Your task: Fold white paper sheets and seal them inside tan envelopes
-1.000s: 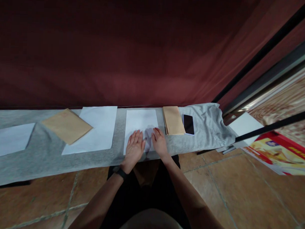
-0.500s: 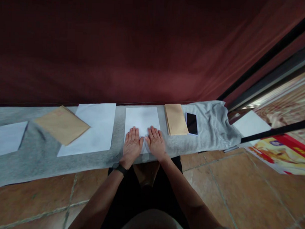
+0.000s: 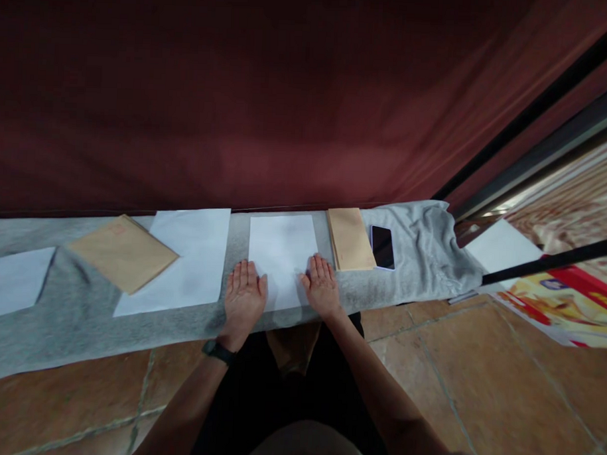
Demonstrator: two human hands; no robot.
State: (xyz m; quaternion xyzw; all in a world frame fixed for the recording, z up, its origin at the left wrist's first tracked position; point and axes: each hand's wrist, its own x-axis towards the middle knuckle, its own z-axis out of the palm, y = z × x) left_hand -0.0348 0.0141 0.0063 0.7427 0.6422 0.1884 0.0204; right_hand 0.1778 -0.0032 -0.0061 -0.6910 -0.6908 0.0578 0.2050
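Note:
A white sheet of paper (image 3: 284, 243) lies flat on the grey cloth straight in front of me. My left hand (image 3: 244, 293) rests palm down at its left edge, partly on the cloth, with the fingers stretched out. At the sheet's right edge lies my right hand (image 3: 322, 285), also flat with fingers extended. Neither hand holds anything. A stack of brown envelopes (image 3: 350, 239) sits just right of the sheet, beside a dark-screened phone (image 3: 382, 247).
Further left, a brown envelope stack (image 3: 123, 253) lies askew over larger white paper (image 3: 197, 257). More white paper (image 3: 15, 280) is at the far left. The grey cloth (image 3: 105, 333) covers a narrow surface against a dark red curtain (image 3: 287, 121). A colourful box (image 3: 570, 300) stands low at right.
My hands have slid apart from the middle of the sheet to its two sides. The left hand moved left, the right hand slightly right. The sheet and envelopes stay in place.

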